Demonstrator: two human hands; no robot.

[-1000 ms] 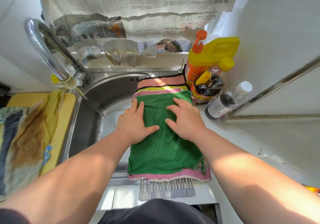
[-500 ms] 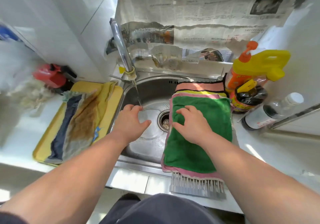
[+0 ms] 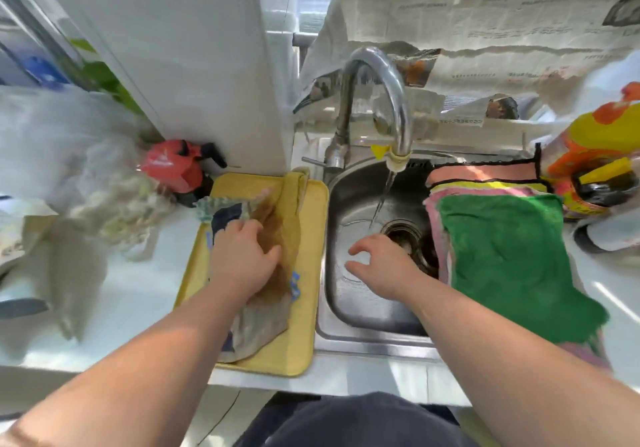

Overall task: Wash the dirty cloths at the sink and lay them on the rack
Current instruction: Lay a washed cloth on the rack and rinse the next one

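Observation:
A pile of dirty cloths lies on a yellow tray [image 3: 304,335] left of the sink; the top one is a brown-stained cloth [image 3: 277,218]. My left hand [image 3: 242,259] rests on this pile, fingers spread over the stained cloth. My right hand [image 3: 381,263] hovers above the steel sink [image 3: 349,204] basin with loosely curled fingers, holding nothing. A green cloth [image 3: 512,259] lies flat on top of pink and striped cloths over the right side of the sink; the rack beneath is hidden. Water runs from the faucet [image 3: 388,100].
A red appliance [image 3: 173,169] and plastic bags [image 3: 69,155] stand on the counter left of the tray. A yellow and orange detergent bottle [image 3: 602,141] and other bottles crowd the right side. Newspaper covers the wall behind the faucet.
Both hands left the green cloth. My left hand moved left onto the dirty cloths on the tray, and my right hand moved over the sink basin. The view turned left.

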